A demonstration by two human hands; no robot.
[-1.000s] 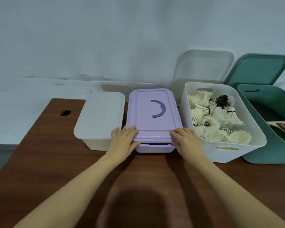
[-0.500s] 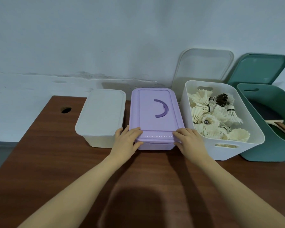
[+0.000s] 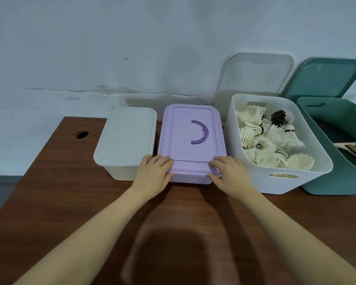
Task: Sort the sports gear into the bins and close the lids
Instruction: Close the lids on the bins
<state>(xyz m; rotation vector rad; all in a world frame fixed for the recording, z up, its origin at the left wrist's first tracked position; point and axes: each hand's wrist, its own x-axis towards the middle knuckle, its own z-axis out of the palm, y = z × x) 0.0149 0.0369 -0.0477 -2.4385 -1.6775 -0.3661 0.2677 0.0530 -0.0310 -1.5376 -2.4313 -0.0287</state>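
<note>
since a second ago the dark gap under the near edge of the purple lid (image 3: 190, 128) has gone; it now sits flush on the purple bin (image 3: 190, 178), so we judge this lid closed. our left hand (image 3: 153, 172) and right hand (image 3: 228, 174) rest on its near corners, fingers laid over the top, thumbs under the rim. the small white bin (image 3: 124, 140) to the left is lidded too. the shuttlecocks (image 3: 271, 140) lie in the open white bin (image 3: 280, 179) at right, the teal bin (image 3: 337, 182) beyond it, their lids (image 3: 255, 77) leaning on the far wall. bins stand just beside each other; the near bench (image 3: 70, 202) gives room to withdraw.
</note>
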